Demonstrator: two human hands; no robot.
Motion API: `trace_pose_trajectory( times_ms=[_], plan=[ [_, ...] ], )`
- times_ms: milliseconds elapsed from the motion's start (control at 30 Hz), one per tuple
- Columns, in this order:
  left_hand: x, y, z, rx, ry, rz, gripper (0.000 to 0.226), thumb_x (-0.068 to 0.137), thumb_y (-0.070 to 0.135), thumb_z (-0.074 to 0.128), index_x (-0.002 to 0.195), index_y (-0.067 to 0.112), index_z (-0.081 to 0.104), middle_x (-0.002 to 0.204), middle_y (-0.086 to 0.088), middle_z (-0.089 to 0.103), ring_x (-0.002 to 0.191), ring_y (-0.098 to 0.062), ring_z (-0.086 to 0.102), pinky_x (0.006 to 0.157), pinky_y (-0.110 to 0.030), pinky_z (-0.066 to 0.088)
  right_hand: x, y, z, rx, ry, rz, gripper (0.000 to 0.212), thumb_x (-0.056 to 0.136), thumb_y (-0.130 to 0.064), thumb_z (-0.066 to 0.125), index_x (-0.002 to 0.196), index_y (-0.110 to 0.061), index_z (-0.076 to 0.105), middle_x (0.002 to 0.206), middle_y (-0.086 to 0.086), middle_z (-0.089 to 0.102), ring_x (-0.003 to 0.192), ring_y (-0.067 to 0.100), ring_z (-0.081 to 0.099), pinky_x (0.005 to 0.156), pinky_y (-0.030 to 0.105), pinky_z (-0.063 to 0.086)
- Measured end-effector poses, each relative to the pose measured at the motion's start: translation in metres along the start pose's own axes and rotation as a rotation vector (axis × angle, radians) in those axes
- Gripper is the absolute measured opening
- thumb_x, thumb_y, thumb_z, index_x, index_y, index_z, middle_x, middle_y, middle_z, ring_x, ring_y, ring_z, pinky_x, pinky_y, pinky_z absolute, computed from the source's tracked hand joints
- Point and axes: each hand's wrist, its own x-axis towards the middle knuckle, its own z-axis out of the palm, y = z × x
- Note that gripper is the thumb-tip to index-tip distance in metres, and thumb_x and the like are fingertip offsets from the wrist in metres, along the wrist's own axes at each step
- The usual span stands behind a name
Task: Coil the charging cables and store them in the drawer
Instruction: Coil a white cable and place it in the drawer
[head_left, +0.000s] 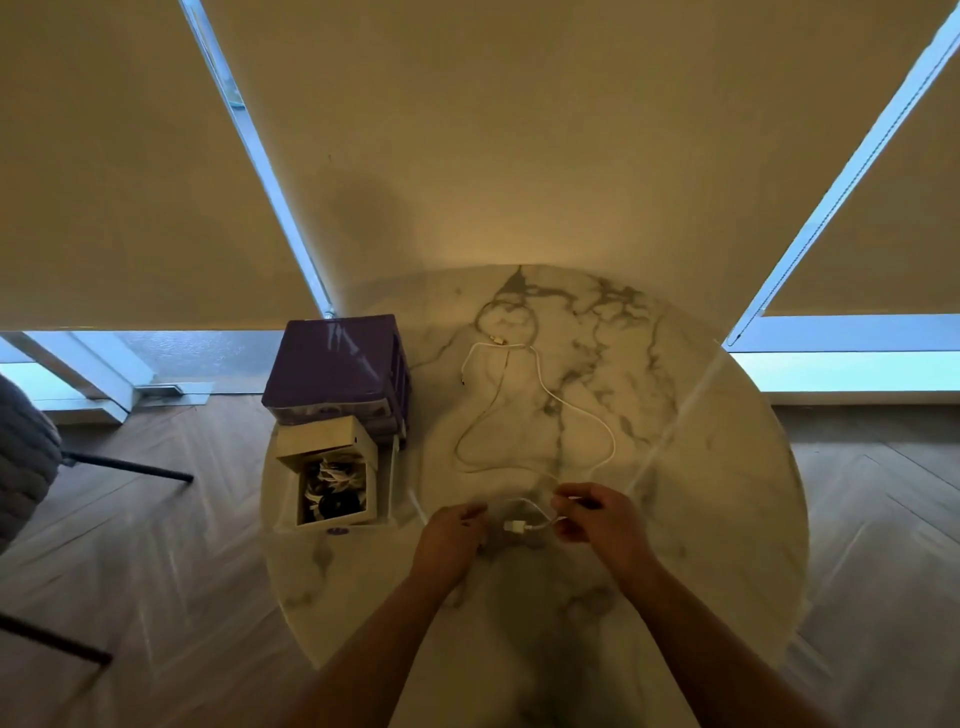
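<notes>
One white cable (540, 410) sprawls across the table (727, 467); both hands, left (451, 535) and right (597, 514), pinch its near end. At left, one open drawer (332, 478) holds coiled cables.

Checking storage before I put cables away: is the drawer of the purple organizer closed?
No, the drawer is pulled out from the purple organizer, with coiled cables visible inside.

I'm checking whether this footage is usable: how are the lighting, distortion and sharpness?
Head view: dim warm light with a glow at the table's far edge; wide-angle bending slants the window frames; soft overall, so the white cable nearly vanishes against the marble; both hands are slightly blurred.
</notes>
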Motion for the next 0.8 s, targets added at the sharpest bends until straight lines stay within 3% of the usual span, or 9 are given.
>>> trace_pose_trajectory(
  times_ms=[200,333,433,500,567,633,667,733,800],
  plan=[
    [-0.018,0.055,-0.007,0.163,-0.173,0.272,0.039,0.1,0.04,0.039,0.1,0.015,0.07,0.095,0.0,0.068,0.088,-0.012,0.062,0.084,-0.032,0.046,0.004,-0.04,0.015,0.016,0.012,-0.085,0.015,0.088,-0.014,0.065,0.099,-0.006,0.073,0.085,0.011,0.073,0.068,0.018,0.066,0.061,0.021,0.052],
    [-0.022,0.082,-0.018,0.172,-0.104,0.354,0.029,0.101,0.028,0.037,0.083,0.025,0.06,0.07,0.009,0.057,0.064,0.002,0.052,0.07,-0.027,0.045,0.003,-0.074,0.015,-0.079,-0.056,-0.28,0.031,0.09,0.0,0.052,0.105,-0.016,0.072,0.094,0.002,0.071,0.08,0.014,0.065,0.065,0.01,0.049],
    [-0.027,0.111,-0.032,0.007,-0.048,0.453,0.034,0.102,0.027,0.035,0.074,0.026,0.054,0.061,0.007,0.051,0.054,-0.001,0.047,0.067,-0.029,0.044,0.003,-0.098,0.02,-0.232,-0.076,-0.448,0.026,0.085,-0.004,0.061,0.105,-0.021,0.067,0.098,0.0,0.064,0.087,0.009,0.061,0.07,0.008,0.046],
    [-0.03,0.129,-0.042,-0.134,-0.048,0.489,0.036,0.104,0.028,0.033,0.076,0.021,0.054,0.063,0.006,0.052,0.059,-0.006,0.05,0.066,-0.026,0.045,0.005,-0.107,0.028,-0.292,-0.089,-0.509,0.015,0.087,-0.016,0.064,0.099,-0.025,0.062,0.102,0.003,0.059,0.089,0.013,0.058,0.071,0.01,0.047],
    [-0.032,0.146,-0.057,-0.289,-0.045,0.497,0.037,0.104,0.026,0.03,0.077,0.017,0.054,0.066,0.004,0.054,0.063,-0.008,0.052,0.064,-0.021,0.046,0.011,-0.111,0.038,-0.369,-0.071,-0.514,0.006,0.09,-0.033,0.059,0.094,-0.028,0.062,0.106,0.008,0.057,0.091,0.018,0.058,0.078,0.023,0.051],
    [-0.033,0.16,-0.073,-0.453,-0.052,0.51,0.037,0.104,0.022,0.028,0.078,0.013,0.052,0.064,0.004,0.054,0.06,-0.006,0.051,0.06,-0.017,0.044,0.016,-0.111,0.047,-0.462,-0.026,-0.502,0.021,0.093,-0.042,0.052,0.093,-0.026,0.065,0.109,0.007,0.056,0.094,0.018,0.056,0.088,0.035,0.049],
    [-0.034,0.166,-0.08,-0.52,-0.052,0.505,0.037,0.104,0.021,0.028,0.078,0.013,0.052,0.063,0.004,0.053,0.058,-0.006,0.049,0.058,-0.017,0.043,0.015,-0.111,0.05,-0.461,-0.026,-0.484,0.024,0.095,-0.04,0.049,0.095,-0.023,0.066,0.108,0.004,0.055,0.095,0.015,0.055,0.09,0.032,0.046],
    [-0.034,0.172,-0.095,-0.651,-0.04,0.485,0.036,0.104,0.022,0.029,0.081,0.013,0.055,0.063,0.003,0.05,0.058,-0.009,0.046,0.059,-0.02,0.041,0.006,-0.116,0.054,-0.377,-0.085,-0.445,0.025,0.1,-0.031,0.043,0.099,-0.018,0.065,0.104,-0.003,0.058,0.089,0.003,0.054,0.08,0.015,0.042],
    [-0.032,0.174,-0.109,-0.809,-0.044,0.463,0.034,0.104,0.022,0.031,0.089,0.012,0.06,0.06,0.003,0.046,0.057,-0.01,0.042,0.061,-0.024,0.036,0.001,-0.12,0.056,-0.291,-0.148,-0.416,0.028,0.102,-0.029,0.039,0.099,-0.015,0.063,0.096,-0.003,0.066,0.081,-0.003,0.058,0.071,0.013,0.039]
  ],
)
